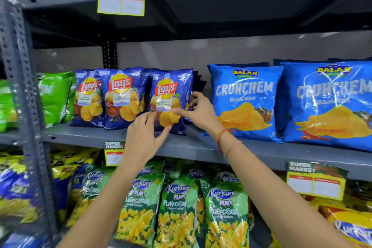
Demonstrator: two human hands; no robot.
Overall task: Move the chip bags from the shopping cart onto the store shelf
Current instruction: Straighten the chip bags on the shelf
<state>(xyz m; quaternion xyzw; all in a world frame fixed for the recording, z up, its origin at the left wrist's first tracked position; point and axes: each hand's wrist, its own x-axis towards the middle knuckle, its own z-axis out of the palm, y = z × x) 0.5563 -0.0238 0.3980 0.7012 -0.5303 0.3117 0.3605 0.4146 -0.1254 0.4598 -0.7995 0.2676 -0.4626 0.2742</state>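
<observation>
Head view: blue chip bag (170, 94) stands upright on the grey shelf (112, 137), long axis vertical, printed front facing out, just right of two matching bags (112, 98). Right hand (198, 109) pinches its right edge, thumb on the front. Left hand (144, 137), fingers spread, touches its lower front. Bigger blue bags (245, 100) stand near, to the right.
</observation>
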